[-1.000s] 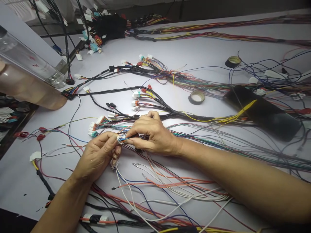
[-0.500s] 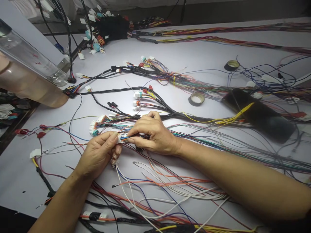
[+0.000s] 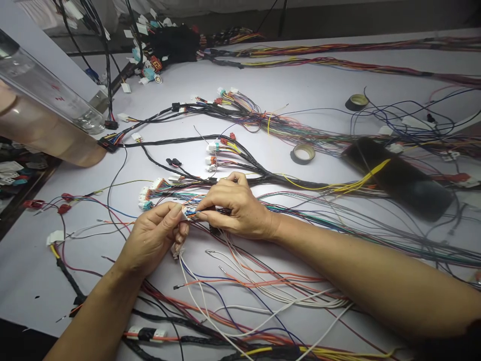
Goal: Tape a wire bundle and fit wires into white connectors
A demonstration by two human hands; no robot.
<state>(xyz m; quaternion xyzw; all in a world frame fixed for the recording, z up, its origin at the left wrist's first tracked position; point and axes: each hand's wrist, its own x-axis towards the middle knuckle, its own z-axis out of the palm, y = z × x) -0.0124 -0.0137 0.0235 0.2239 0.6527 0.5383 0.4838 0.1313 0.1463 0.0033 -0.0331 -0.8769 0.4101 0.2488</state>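
Observation:
My left hand (image 3: 156,238) pinches a small white connector (image 3: 185,214) between thumb and forefinger. Close against it, my right hand (image 3: 235,208) is closed on a blue wire (image 3: 193,212) at the connector's face; whether the wire's end sits inside cannot be seen. Below my left fingers hangs another small connector (image 3: 176,251) with white and blue wires running from it. Several white connectors (image 3: 150,193) with coloured wires lie just behind my hands. Loose white and orange wires with metal terminals (image 3: 210,252) spread out in front of my right forearm.
Black-taped wire branches (image 3: 263,175) cross the white table. Two tape rolls (image 3: 302,154) (image 3: 357,102) and a dark phone-like slab (image 3: 398,178) lie to the right. Clear and tan bottle-like containers (image 3: 48,125) stand at the left. Red connectors (image 3: 64,203) lie at left.
Both hands hold nearly the same place, with the blue wire still at the connector. The view has shifted very slightly, and my right forearm has moved a little.

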